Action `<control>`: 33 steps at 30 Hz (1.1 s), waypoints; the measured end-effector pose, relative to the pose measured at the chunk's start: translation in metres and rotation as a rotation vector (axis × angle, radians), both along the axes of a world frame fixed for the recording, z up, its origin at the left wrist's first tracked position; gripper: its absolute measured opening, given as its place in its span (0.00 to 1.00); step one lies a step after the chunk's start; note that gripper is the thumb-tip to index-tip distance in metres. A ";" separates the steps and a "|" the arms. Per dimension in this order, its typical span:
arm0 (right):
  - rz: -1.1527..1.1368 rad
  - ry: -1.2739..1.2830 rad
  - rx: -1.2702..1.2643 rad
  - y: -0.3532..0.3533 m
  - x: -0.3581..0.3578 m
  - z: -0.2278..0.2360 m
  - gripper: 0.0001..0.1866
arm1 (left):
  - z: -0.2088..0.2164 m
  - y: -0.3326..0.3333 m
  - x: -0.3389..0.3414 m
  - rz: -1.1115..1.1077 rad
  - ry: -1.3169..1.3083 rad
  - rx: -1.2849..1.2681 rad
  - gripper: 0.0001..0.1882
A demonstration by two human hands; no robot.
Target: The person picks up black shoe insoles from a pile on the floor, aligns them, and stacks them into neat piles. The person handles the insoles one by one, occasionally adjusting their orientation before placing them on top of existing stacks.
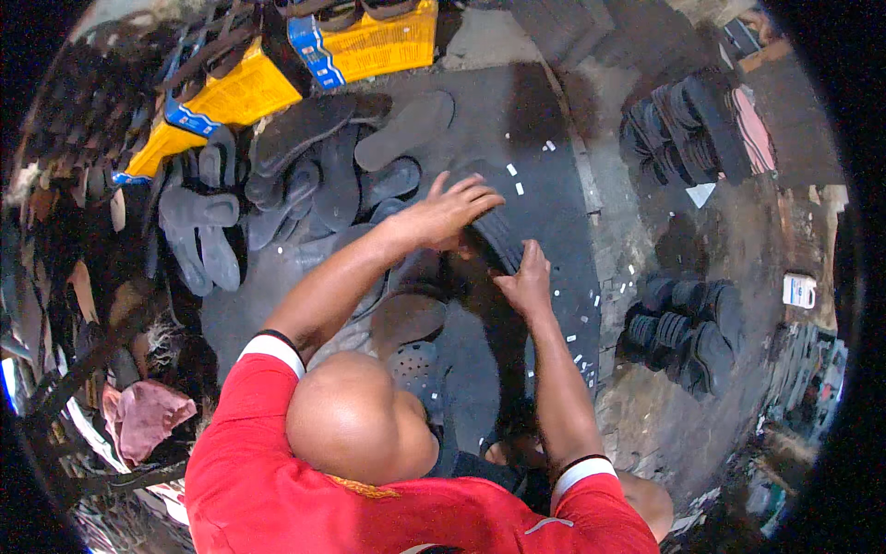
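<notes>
Between my two hands is a stack of dark grey shoe soles [499,238], tilted, their edges showing as ridges. My left hand [452,210] lies over its far end, thumb and fingers around it. At the near end, my right hand [530,281] grips with the thumb pointing up along the side. Left of my hands, loose soles [337,175] are heaped on a dark mat [517,102]. One lighter grey sole [406,131] lies flat just beyond my left hand. The underside of the held stack is in shadow.
Yellow and blue boxes [365,44] holding soles stand at the far left. To the right are two groups of stacked soles, one far [678,134] and one nearer [688,332]. A white container [799,290] stands beyond them. Small white scraps dot the mat; a pink cloth [148,417] lies left.
</notes>
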State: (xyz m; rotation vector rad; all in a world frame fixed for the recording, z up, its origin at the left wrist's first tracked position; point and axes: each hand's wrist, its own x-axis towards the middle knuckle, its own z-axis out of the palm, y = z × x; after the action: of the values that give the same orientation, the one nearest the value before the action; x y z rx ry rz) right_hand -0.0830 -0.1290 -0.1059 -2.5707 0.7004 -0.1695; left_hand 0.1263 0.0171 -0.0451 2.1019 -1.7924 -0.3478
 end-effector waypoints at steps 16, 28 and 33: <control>0.097 0.029 -0.044 -0.009 -0.014 0.036 0.38 | -0.041 -0.013 -0.020 -0.007 0.200 -0.013 0.51; -0.977 -0.462 0.761 -0.284 -0.274 0.315 0.35 | -0.038 0.158 -0.080 0.764 0.410 -0.181 0.42; -1.079 -0.403 0.777 -0.325 -0.338 0.269 0.42 | -0.070 0.228 -0.165 0.707 0.254 0.133 0.45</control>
State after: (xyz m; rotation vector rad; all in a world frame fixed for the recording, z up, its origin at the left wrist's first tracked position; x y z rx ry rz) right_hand -0.4210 -0.4543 0.1636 -1.1869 1.5269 -0.5871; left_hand -0.0383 0.2450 -0.1153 2.4775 -0.8271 -0.5098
